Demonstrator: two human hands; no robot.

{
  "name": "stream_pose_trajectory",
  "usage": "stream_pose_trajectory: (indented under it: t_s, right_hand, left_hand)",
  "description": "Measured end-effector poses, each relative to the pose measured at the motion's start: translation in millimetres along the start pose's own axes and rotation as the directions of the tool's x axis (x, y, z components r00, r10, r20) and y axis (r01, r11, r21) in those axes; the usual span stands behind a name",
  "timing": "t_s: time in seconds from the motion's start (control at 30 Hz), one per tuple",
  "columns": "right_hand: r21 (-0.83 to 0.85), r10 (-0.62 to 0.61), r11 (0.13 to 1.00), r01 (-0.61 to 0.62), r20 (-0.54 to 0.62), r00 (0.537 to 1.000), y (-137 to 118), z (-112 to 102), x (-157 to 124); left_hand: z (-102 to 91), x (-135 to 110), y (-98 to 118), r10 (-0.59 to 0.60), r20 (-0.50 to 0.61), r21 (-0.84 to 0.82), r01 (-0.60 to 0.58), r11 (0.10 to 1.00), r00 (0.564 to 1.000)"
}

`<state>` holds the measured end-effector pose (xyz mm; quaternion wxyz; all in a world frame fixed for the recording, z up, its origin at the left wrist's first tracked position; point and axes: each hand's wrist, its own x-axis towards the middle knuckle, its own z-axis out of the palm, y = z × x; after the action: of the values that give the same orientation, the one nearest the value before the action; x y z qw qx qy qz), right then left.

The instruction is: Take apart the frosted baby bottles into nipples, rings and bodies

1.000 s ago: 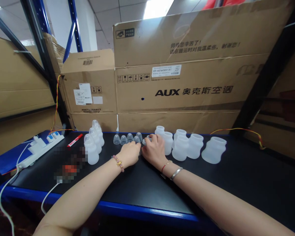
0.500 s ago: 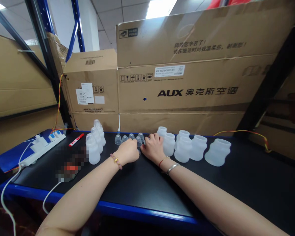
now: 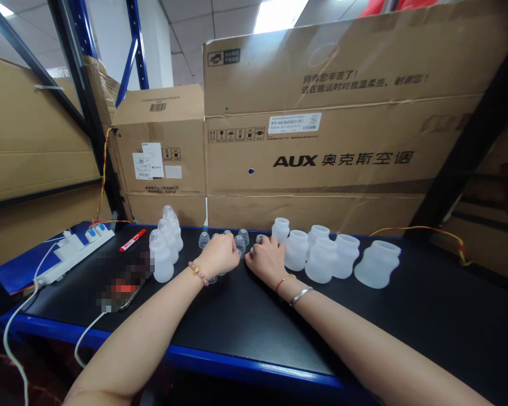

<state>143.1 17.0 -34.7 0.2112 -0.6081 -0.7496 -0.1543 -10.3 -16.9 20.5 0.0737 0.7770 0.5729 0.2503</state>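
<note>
Change since the frame a second earlier: slight only, with the gap between the two hands a little wider, the left hand drawn back leftward, and the whole scene shifted rightward in view with head movement. Left hand [image 3: 216, 255]: curled, knuckles up, fingers down among the small translucent caps [image 3: 240, 245], not pressed against the other hand; any pinch on a cap impossible to confirm, fingertips hidden. Right hand [image 3: 267, 261]: likewise curled, fingertips low beside one cap, grip equally impossible to confirm. Caps: a loose row near the far edge of the black tabletop [image 3: 232, 321], at mid-width, between the narrow translucent bottles [image 3: 161, 256] toward the left and the wide waisted translucent bottles [image 3: 321, 260] toward the right. Red marker [image 3: 132, 239] and white power strip [image 3: 74, 254] near the left end.
</note>
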Motion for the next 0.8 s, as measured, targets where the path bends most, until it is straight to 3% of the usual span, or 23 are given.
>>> stream_pose_trajectory:
  t_s: [0.07, 0.1, 0.2, 0.23, 0.3, 0.4, 0.47, 0.53, 0.6, 0.7, 0.8]
  right_hand:
    - [0.104, 0.037, 0.994, -0.037, 0.003, 0.999, -2, -7, -3]
    - [0.183, 0.078, 0.980, -0.077, 0.003, 0.997, -3, -11, -4]
    - [0.521, 0.225, 0.823, -0.225, 0.065, 0.972, -9, -25, -8]
    - [0.647, 0.232, 0.711, -0.275, 0.153, 0.961, -11, -30, -10]
    - [0.814, 0.207, 0.378, -0.441, 0.390, 0.897, -15, -38, -12]
    - [0.733, 0.144, -0.114, -0.670, 0.680, 0.719, -20, -47, -15]
    - [0.650, 0.134, -0.299, -0.699, 0.754, 0.643, -21, -52, -16]
    - [0.623, 0.125, -0.379, -0.684, 0.767, 0.629, -23, -56, -17]
    - [0.624, 0.086, -0.402, -0.670, 0.754, 0.651, -24, -60, -19]
    - [0.653, 0.027, -0.377, -0.657, 0.717, 0.697, -26, -61, -23]
    - [0.698, 0.023, -0.351, -0.624, 0.672, 0.740, -23, -56, -25]
  left_hand:
    - [-0.2, 6, -4, -0.118, -0.023, -0.242, 0.109, 0.964, 0.993]
    - [-0.2, 10, -6, -0.210, -0.002, -0.402, 0.191, 0.895, 0.978]
    - [-0.6, 18, -9, -0.385, 0.151, -0.748, 0.360, 0.558, 0.910]
    - [-0.9, 20, -9, -0.391, 0.184, -0.791, 0.372, 0.486, 0.902]
    - [-1.3, 21, -8, -0.373, 0.200, -0.839, 0.355, 0.413, 0.906]
    - [-0.8, 19, -5, -0.401, 0.184, -0.916, 0.305, 0.262, 0.897]
    - [0.5, 16, -3, -0.417, 0.170, -0.941, 0.273, 0.201, 0.893]
    - [2.4, 15, -1, -0.400, 0.150, -0.941, 0.255, 0.224, 0.904]
    - [4.7, 14, 1, -0.370, 0.130, -0.936, 0.237, 0.261, 0.920]
    - [7.7, 13, 5, -0.344, 0.120, -0.935, 0.222, 0.276, 0.931]
    - [8.5, 11, 10, -0.340, 0.112, -0.957, 0.193, 0.215, 0.934]
